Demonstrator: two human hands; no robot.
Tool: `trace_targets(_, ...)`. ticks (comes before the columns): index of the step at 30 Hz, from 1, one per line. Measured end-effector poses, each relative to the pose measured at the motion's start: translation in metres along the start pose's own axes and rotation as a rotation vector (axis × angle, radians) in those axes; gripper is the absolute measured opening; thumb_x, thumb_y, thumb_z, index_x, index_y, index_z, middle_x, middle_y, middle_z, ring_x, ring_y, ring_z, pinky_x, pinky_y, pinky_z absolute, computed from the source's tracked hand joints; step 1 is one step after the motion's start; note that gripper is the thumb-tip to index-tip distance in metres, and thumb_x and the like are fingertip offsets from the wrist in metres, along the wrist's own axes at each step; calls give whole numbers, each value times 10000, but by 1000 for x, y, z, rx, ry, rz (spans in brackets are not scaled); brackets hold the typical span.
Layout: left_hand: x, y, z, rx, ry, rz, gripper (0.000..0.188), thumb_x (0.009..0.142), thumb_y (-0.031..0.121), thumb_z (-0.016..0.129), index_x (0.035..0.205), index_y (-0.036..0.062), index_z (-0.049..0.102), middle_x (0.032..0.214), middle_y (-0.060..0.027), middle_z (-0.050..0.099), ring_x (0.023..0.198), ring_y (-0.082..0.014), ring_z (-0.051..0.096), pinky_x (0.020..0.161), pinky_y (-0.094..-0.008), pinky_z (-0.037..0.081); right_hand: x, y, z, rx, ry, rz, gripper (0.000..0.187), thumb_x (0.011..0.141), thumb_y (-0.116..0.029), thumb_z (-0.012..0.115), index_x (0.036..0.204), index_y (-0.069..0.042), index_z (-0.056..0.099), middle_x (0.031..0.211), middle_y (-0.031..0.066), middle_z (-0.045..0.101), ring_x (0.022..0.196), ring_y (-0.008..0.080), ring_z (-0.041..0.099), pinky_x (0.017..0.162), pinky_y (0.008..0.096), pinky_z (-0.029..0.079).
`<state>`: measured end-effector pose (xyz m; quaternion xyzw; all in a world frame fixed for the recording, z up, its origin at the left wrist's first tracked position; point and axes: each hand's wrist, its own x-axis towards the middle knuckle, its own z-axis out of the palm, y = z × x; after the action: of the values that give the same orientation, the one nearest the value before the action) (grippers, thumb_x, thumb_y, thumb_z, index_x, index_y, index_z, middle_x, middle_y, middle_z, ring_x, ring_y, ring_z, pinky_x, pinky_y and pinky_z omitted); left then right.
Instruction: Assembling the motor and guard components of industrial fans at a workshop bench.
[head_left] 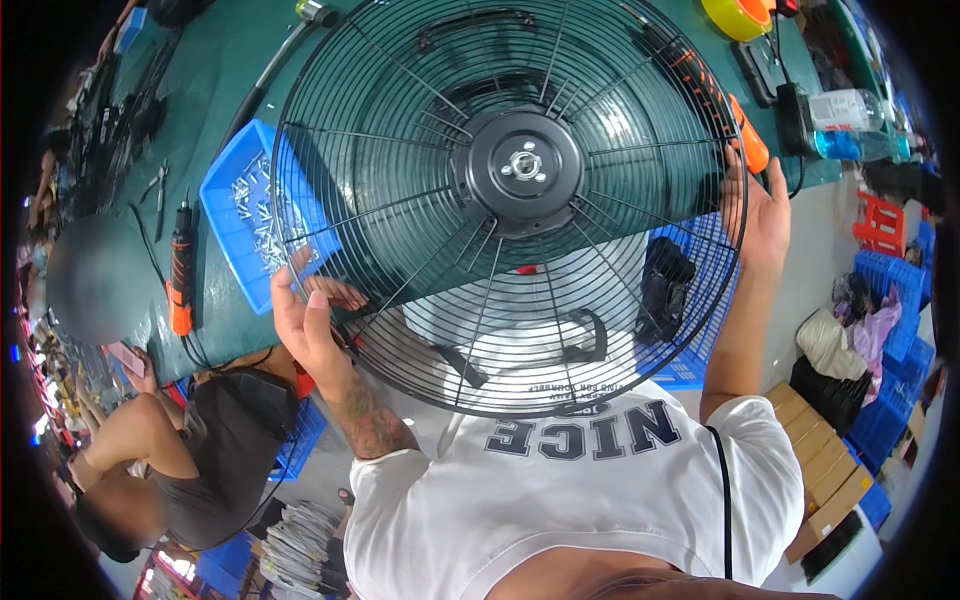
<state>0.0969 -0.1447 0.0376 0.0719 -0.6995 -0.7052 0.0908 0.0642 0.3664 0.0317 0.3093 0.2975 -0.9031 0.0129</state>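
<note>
A round black wire fan guard (527, 208) with a dark metal centre plate is held out in front of me, over the near edge of the green table. My left hand (318, 318) grips its rim at the lower left, the thumb and fingers closed about the wire. On the opposite side my right hand (762, 215) holds the rim, with its fingers partly behind the wires. Beside the left hand, partly behind the guard, a blue bin (232, 205) contains many small silver screws.
An orange-and-black electric screwdriver (180, 270) and pliers (160, 192) lie left of the bin. Another orange tool (748, 135) is near my right hand, with a bottle (850, 145) beyond. A co-worker (200, 460) sits at left. Blue crates (885, 345) and cardboard boxes (815, 470) stand at right.
</note>
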Motion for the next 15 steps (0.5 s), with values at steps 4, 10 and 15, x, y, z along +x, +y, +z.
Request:
trace_targets(4,-5,8,-3,69,22,11,485,1019,272,526,1353,-75,466,689,-50,540,584,-144,553,567,-276,491,14,-22,-16,-3,-68,173,709,1037,-541,456,1422,54,465,813,45,602,632,124,533,581,289,548)
trace_targets(10,14,35,-38,294,139,116,362,1049,226,536,1306,-27,572,753,-46,650,584,-84,554,540,-197,404,26,-37,-4,-154,106,93,765,1039,-587,408,1450,57,432,652,-20,555,540,64,538,498,177,486)
trace_targets(15,69,44,-51,796,-27,307,196,923,47,652,1107,-6,693,846,-100,705,659,-167,607,623,-282,481,42,-39,-14,-343,122,9,727,1035,-593,400,1369,44,508,853,64,721,623,103,643,541,194,551)
